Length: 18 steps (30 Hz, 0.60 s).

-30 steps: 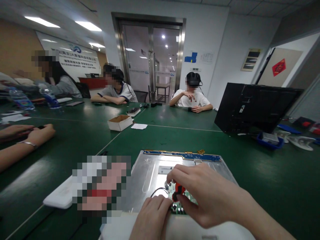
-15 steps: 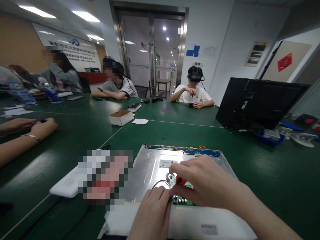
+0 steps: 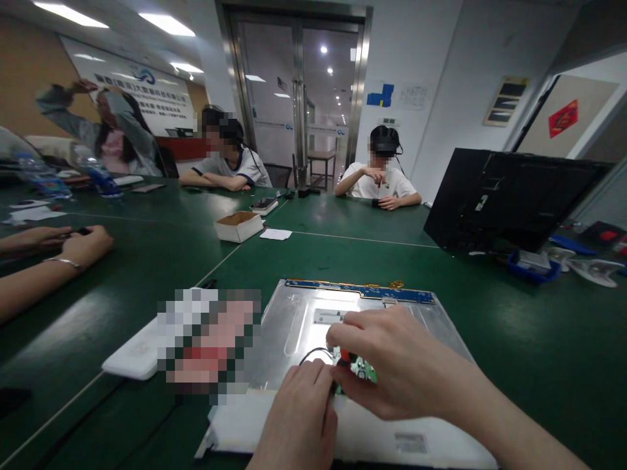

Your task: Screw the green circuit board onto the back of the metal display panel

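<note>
A flat metal display panel (image 3: 284,336) lies before me, its back facing up. A narrow blue circuit strip (image 3: 396,297) runs along its far edge, and a pale strip (image 3: 372,424) covers its near side. My right hand (image 3: 396,359) is closed around the red and black handle of a screwdriver (image 3: 345,356), over a small green circuit board (image 3: 366,371). The screwdriver's tip is hidden. My left hand (image 3: 298,408) rests at the board's left side, fingers together and touching the right fingertips; what they pinch, if anything, is hidden. A thin black cable (image 3: 313,352) curves beside them.
Left of the panel lie a white slab (image 3: 132,362) and a blurred pink item (image 3: 220,333). Farther off are an open box (image 3: 239,227), a paper slip (image 3: 275,234), a black monitor (image 3: 509,202) and a blue tray (image 3: 531,269). Another person's hands (image 3: 83,245) are at left.
My right hand and the screwdriver handle have shifted slightly left, uncovering more of the green board's right side. A person at the far left has raised both arms.
</note>
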### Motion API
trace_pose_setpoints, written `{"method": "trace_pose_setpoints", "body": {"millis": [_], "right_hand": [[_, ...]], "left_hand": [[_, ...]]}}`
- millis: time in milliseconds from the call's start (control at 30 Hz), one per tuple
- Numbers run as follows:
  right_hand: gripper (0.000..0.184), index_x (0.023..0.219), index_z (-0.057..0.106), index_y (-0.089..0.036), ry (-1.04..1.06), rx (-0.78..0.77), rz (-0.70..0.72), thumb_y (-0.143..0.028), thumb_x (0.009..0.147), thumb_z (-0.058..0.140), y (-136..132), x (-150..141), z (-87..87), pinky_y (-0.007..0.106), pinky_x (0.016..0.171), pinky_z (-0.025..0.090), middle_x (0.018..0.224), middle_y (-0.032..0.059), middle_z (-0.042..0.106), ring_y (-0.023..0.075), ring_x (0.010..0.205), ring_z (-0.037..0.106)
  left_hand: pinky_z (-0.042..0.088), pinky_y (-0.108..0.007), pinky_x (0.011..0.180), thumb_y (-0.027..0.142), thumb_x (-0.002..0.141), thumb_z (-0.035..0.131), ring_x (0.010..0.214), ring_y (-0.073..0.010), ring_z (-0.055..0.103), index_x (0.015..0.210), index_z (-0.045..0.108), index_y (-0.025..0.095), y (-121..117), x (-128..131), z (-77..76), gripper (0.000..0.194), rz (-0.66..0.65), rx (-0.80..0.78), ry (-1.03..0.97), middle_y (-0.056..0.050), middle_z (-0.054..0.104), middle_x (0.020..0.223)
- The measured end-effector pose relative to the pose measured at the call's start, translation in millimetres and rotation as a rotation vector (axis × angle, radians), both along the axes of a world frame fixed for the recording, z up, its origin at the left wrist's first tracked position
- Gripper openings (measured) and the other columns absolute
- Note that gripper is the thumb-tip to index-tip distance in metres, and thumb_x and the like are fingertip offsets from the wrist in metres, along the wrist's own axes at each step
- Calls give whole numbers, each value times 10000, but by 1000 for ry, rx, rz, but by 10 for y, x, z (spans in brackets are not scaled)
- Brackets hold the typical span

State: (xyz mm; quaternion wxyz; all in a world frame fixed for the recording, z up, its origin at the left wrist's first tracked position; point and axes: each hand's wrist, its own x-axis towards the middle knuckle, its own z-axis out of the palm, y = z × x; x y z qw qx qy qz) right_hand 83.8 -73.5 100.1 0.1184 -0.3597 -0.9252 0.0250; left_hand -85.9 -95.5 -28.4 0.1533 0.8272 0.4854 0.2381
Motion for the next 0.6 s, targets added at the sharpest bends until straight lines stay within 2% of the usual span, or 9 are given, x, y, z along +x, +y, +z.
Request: {"method": "trace_pose_setpoints", "body": {"millis": [100,167,233,300,367,467,533,600], "right_hand": [[170,865,526,-226,-17,44,-73,-372,941,482,29,-25,-52,286,519,167,734,-12,642,130,589,520],[126,893,529,-223,-14,51,-82,-313,951,462,37,-32,-63,291,519,164,746,-9,647,130,596,531],[76,977,520,-224,25,13,-57,-236,907,495,28,-25,-44,284,522,186,813,-8,660,135,644,552],[213,1040,498,-227,65,-52,-15,-180,836,540,7,-11,-8,271,529,219,887,-9,663,136,691,563],[231,1017,493,-228,69,-88,12,-174,803,560,-13,-1,21,265,531,234,903,-10,656,133,693,554],[118,951,513,-231,32,-55,-12,-296,867,564,-19,-5,18,269,531,221,866,-2,653,141,677,549],[173,947,535,-229,4,-1,-73,-400,918,529,-7,-16,-9,276,525,197,807,5,658,146,638,550],[216,925,552,-222,-28,40,-119,-426,950,486,7,-26,-36,283,515,172,724,5,654,142,579,539]], "left_hand": [[443,-432,818,22,704,401,939,-277,554,939,590,184,-9,-3,35,342,8,-27,8,-100,616,995],[444,-424,817,22,710,403,936,-272,553,974,590,186,-10,-4,55,363,0,-45,13,-95,616,999],[444,-425,814,26,723,401,931,-271,553,992,591,185,-7,-3,61,366,-6,-53,15,-95,616,1004],[447,-429,803,28,734,396,915,-272,554,1001,593,182,-5,-2,47,366,-9,-51,18,-96,619,992],[451,-433,789,30,745,390,903,-276,555,984,597,173,-7,-3,19,347,-6,-41,25,-101,618,973],[454,-439,785,28,752,384,902,-279,554,945,602,165,-16,-11,-24,322,6,-8,20,-111,613,972],[452,-439,801,20,741,385,921,-277,553,969,605,173,-19,-18,-33,351,-1,4,11,-107,612,989],[448,-441,825,15,726,393,950,-276,550,1012,599,185,-18,-21,-19,391,-10,-7,8,-101,613,1018]]}}
